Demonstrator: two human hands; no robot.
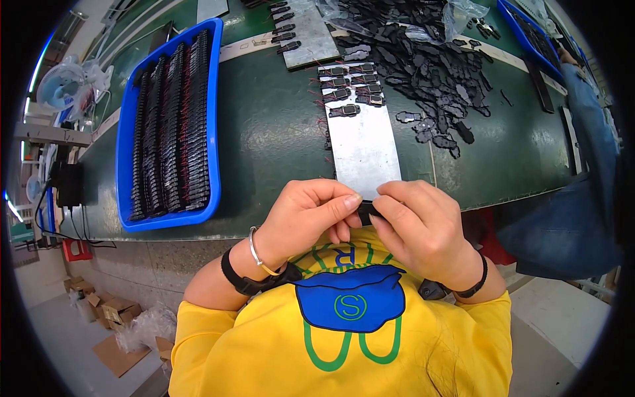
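Observation:
Close to the table's front edge, my left hand and my right hand pinch a small black part between them. My fingers hide most of it, so its exact kind does not show. Just beyond my fingertips lies a long silver metal plate. Small black modules with pale rectangular centres and thin red wires sit in two columns on its far half. More red-wired parts stick out along the plate's left edge.
To the left stands a blue tray packed with rows of black parts and red wires. A loose heap of flat black pieces spreads at the far right. Behind are another metal plate and clear plastic bags. A person in blue is at the right.

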